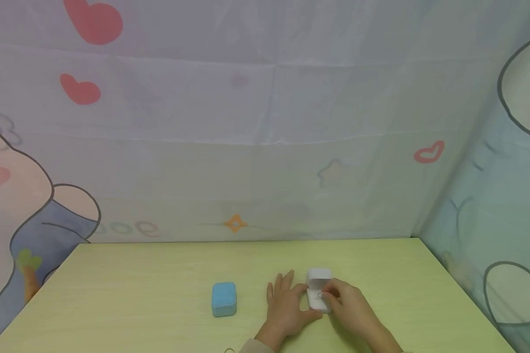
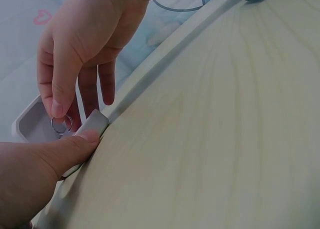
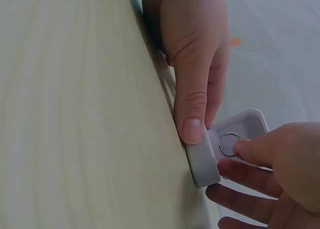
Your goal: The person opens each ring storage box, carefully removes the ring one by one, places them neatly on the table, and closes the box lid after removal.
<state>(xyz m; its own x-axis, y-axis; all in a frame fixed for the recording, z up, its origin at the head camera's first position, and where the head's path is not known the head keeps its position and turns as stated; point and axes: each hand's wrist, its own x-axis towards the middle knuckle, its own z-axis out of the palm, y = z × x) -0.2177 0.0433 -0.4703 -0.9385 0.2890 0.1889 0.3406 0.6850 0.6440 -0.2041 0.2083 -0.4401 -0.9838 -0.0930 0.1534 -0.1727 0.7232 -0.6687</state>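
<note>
A small white ring box (image 1: pixel 319 273) stands on the table with its lid raised. My left hand (image 1: pixel 284 310) holds it steady, thumb against the front and index finger at the left side. The thumb pressing the box's front edge shows clearly in the right wrist view. Between the thumb and index finger of my right hand (image 1: pixel 352 305) is a thin silver ring (image 3: pixel 220 145), pinched upright over the box's opening. Whether the ring's lower edge touches the insert is hard to tell.
To the left of my left hand sits a closed light blue box (image 1: pixel 224 299). A gold-coloured ring (image 1: pixel 229 349) lies at the bottom edge of the head view, partly cut off. Behind the pale wooden table (image 1: pixel 150 279) hangs a printed cloth (image 1: pixel 194 108).
</note>
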